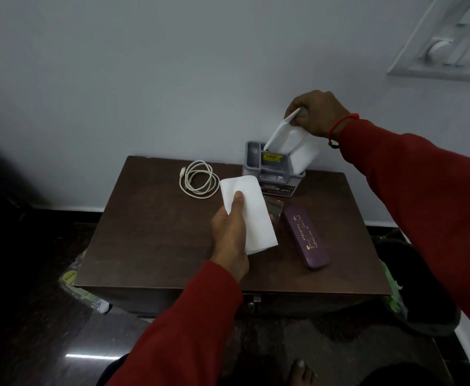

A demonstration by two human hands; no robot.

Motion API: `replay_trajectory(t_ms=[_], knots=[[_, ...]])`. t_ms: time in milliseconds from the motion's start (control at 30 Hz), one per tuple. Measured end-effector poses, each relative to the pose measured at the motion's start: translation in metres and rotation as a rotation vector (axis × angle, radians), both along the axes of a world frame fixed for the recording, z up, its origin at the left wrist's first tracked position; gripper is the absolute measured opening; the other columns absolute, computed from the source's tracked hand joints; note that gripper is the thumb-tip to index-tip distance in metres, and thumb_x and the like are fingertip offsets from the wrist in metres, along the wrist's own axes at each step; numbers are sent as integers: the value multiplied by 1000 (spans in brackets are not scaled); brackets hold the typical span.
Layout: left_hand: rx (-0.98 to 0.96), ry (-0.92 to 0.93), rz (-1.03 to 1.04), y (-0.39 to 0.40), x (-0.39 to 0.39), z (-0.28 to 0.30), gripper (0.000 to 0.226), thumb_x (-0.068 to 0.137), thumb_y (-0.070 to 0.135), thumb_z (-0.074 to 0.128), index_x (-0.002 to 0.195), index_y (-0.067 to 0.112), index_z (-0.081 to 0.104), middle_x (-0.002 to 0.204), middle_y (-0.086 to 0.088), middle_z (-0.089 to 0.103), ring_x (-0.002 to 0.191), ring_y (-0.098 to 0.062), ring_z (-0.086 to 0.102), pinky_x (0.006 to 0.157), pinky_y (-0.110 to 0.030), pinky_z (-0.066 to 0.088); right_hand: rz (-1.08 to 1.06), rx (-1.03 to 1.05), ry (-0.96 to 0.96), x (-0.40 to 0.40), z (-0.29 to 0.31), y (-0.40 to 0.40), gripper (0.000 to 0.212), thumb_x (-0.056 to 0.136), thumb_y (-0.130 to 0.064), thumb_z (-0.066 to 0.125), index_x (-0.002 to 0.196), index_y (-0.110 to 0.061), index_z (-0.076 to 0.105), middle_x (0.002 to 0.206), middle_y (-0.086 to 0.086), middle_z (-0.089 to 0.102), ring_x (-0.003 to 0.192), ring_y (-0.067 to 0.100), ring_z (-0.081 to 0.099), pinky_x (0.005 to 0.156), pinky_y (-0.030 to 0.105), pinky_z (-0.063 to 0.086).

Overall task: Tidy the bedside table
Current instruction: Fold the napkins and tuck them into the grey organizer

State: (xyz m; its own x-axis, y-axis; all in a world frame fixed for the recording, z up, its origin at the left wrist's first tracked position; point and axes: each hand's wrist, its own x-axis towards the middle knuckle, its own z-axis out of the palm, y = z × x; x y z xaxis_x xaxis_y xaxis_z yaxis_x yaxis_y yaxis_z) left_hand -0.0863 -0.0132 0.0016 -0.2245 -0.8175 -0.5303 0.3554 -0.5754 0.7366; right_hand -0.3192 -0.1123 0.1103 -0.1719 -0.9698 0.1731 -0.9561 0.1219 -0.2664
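My right hand point(315, 114) was above the small grey plastic organiser box point(272, 169) at the back of the dark brown wooden bench point(150, 240), and its fingers were pinching the top edge of a folded white paper sheet point(292, 140) whose lower end was already inside one of the compartments. My left hand point(231, 235) was lower and nearer to me, over the middle of the bench, with the thumb pressing on a second white paper sheet point(251, 213) and the other fingers curled under it. Under this second sheet a shiny transparent wrapper point(274, 210) was partly showing. I judged that the sheet in the box could bend or catch on the divider if I pushed it at an angle, and the light box could slide or tip toward the wall, because nothing was holding it. The loose sheet in my left hand could also slip out, since the grip was only at one side. A coiled white charging cable point(199, 178) lay just to the left of the box, and a purple oblong spectacle case point(306, 238) lay on the right, near the front edge, where my right sleeve could knock it off. The left half of the bench had the most free room for moving.
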Motion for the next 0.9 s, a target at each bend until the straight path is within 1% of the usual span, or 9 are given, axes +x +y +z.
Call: replay_trajectory(t_ms=[133, 233, 400, 500, 600, 700, 767, 833, 900], knots=[[-5, 4, -18, 1, -1, 0, 17, 101, 37, 60, 101, 22, 68, 104, -17, 77, 80, -31, 75, 74, -47, 64, 11, 51, 20, 6, -9, -8, 20, 89, -11, 65, 107, -10, 72, 117, 12, 68, 112, 30, 60, 90, 30, 44], [-5, 3, -25, 0, 0, 3, 16, 102, 36, 59, 99, 23, 67, 100, -14, 77, 73, -27, 74, 70, -43, 63, 16, 99, 19, 12, -19, -14, 19, 90, -13, 65, 107, -9, 72, 115, 11, 68, 110, 30, 60, 89, 32, 46], [0, -18, -24, 0, 2, 4, 15, 101, 38, 59, 98, 25, 67, 106, -13, 76, 97, -35, 74, 81, -50, 62, 5, 147, -6, 16, -35, -17, 19, 87, -17, 68, 105, -14, 71, 116, 9, 67, 109, 27, 59, 84, 29, 44], [3, -18, -22, 0, 1, 4, 15, 100, 38, 60, 99, 24, 68, 108, -15, 76, 100, -38, 74, 84, -53, 62, 9, 84, 0, 12, -35, -14, 20, 86, -18, 68, 105, -12, 69, 116, 9, 66, 110, 29, 58, 87, 32, 44], [3, -17, -22, -1, 1, 2, 15, 100, 38, 61, 100, 25, 67, 107, -14, 76, 93, -34, 75, 78, -49, 63, 34, 54, -11, 7, -27, -10, 21, 85, -20, 68, 103, -11, 70, 111, 9, 68, 104, 27, 60, 84, 33, 47], [1, -6, -32, -1, 2, 2, 13, 101, 36, 60, 98, 25, 66, 91, -8, 76, 69, -22, 74, 60, -37, 63, 88, 79, -13, 2, -19, -4, 18, 84, -23, 68, 99, -14, 70, 105, 6, 68, 95, 22, 61, 76, 31, 46], [2, -1, -35, -1, 2, 3, 12, 101, 34, 59, 98, 25, 66, 83, -6, 76, 58, -18, 73, 54, -33, 61, 125, 124, 8, 0, -14, -1, 15, 84, -25, 69, 97, -17, 67, 100, 2, 65, 90, 20, 58, 71, 27, 42], [1, 1, -42, 0, 2, 4, 12, 102, 34, 59, 102, 24, 66, 90, -9, 76, 61, -20, 73, 56, -35, 63, 148, 163, 19, 0, -10, 1, 17, 84, -25, 69, 101, -20, 66, 100, -1, 61, 88, 18, 55, 63, 22, 39], [3, -2, -50, 2, 2, 5, 13, 102, 34, 58, 106, 24, 65, 101, -12, 77, 70, -24, 74, 63, -38, 63, 160, 188, 2, 1, -8, 2, 20, 84, -25, 69, 105, -24, 67, 102, -4, 59, 89, 16, 55, 62, 18, 38]])
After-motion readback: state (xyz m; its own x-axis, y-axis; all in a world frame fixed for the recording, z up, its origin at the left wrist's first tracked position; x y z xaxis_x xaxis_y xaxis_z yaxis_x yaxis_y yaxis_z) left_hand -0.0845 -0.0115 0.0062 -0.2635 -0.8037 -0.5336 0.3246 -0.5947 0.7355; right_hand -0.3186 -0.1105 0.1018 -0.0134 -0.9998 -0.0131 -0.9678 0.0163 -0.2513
